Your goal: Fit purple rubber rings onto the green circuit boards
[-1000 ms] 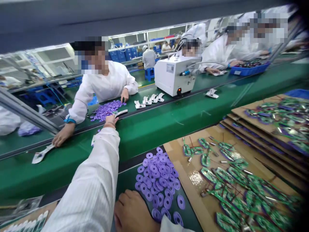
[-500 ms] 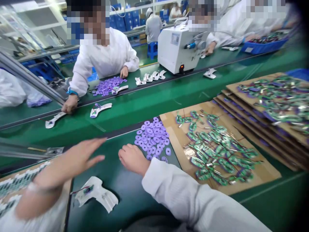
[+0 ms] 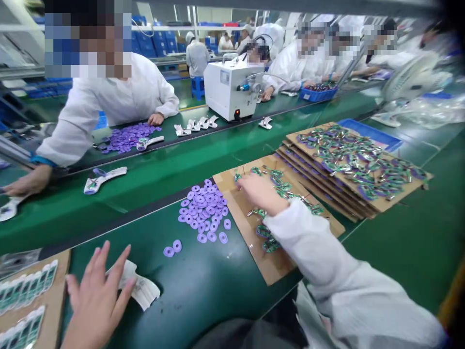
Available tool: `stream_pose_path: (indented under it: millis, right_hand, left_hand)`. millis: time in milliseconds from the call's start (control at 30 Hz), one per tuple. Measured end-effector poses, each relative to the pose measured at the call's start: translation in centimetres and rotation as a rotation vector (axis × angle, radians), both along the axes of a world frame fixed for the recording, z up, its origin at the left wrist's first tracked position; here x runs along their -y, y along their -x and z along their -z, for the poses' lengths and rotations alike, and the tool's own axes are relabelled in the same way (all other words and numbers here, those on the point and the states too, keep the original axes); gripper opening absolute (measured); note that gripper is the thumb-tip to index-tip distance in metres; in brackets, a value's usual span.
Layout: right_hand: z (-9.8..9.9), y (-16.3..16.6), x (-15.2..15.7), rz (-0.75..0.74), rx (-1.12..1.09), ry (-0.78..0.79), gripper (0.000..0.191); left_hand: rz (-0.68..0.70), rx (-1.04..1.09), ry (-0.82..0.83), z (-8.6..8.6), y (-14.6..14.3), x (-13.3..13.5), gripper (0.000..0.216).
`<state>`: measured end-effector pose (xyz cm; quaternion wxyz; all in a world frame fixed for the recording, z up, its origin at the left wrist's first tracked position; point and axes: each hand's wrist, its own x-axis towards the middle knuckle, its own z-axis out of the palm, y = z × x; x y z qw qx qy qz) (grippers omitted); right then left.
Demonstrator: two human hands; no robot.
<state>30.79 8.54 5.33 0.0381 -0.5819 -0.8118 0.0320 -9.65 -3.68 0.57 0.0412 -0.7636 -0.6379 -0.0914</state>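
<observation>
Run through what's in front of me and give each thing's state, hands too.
Left hand: spread open
Right hand: lowered at the boards, grip unclear
Boards: spread on cardboard
Near white part: on the table, partly hidden
Near rings: loosely piled, two set apart
Machine: light lit
Far blue bin: filled
Fan: standing, whether spinning unclear

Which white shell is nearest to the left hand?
The white shell partly hidden by the left hand; the other shells lie on the green belt or beyond.

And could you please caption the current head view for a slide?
Left hand spread near a white curved plastic part, right hand at green circuit boards on brown cardboard, purple oval rings between.
</observation>
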Motion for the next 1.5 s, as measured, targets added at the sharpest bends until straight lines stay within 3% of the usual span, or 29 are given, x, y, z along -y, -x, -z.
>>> stream_pose_path:
  millis: [133,267,400,500,567,633,700,767,867,1067,1333,1500]
  right_hand:
    - [2.4,-2.7,-4.2,-0.083,-0.086,0.035,0.018]
    - [3.6,-4.1,-5.8,-0.095,-0.257,0.013,0.007]
    - [2.1,-6.6,-6.1,-0.008,-0.504,-0.074,0.025]
    - [-0.3,-6.4,-3.7,0.002,-0.888,-0.124,0.031]
    - [-2.1,-4.5,-0.8,0.005,-1.154,-0.128,0.015]
    - [-3.6,-1.5,2.3,0.017,-1.236,-0.125,0.01]
    - [-4.6,1.9,4.8,-0.067,-1.205,-0.035,0.01]
    - [-5.2,4.7,6.1,-0.18,-1.121,-0.045,0.01]
    - [-5.4,7.4,6.3,-0.272,-0.996,-0.17,0.01]
    - [-5.1,9.6,5.3,-0.284,-0.908,-0.269,0.003]
    - [-4.5,10.4,4.8,-0.436,-0.884,-0.46,0.013]
    - [-3.9,10.3,4.6,-0.47,-0.861,-0.436,0.014]
  left_hand:
    - [0.056,0.233,-0.031,-2.7,-2.7,-1.1,0.043]
    - [0.221,0.257,0.097,-2.0,-6.6,-2.3,0.027]
    - [0.204,0.13,0.204,0.2,-8.8,-3.9,0.025]
    - [0.161,0.155,0.246,0.7,-9.3,-4.8,0.026]
    - [0.145,0.356,0.247,0.1,-9.7,-5.2,0.025]
    - [0.135,0.721,0.28,-1.3,-10.5,-5.5,0.027]
    - [0.138,1.164,0.343,-3.0,-11.7,-5.6,0.031]
    - [0.161,1.537,0.399,-4.7,-12.8,-5.7,0.033]
    - [0.212,1.822,0.426,-6.4,-13.9,-5.6,0.037]
    - [0.231,1.845,0.376,-6.7,-13.4,-5.6,0.032]
    - [0.272,1.677,0.233,-7.0,-12.1,-6.1,0.031]
    - [0.21,1.615,0.289,-6.8,-11.9,-6.1,0.015]
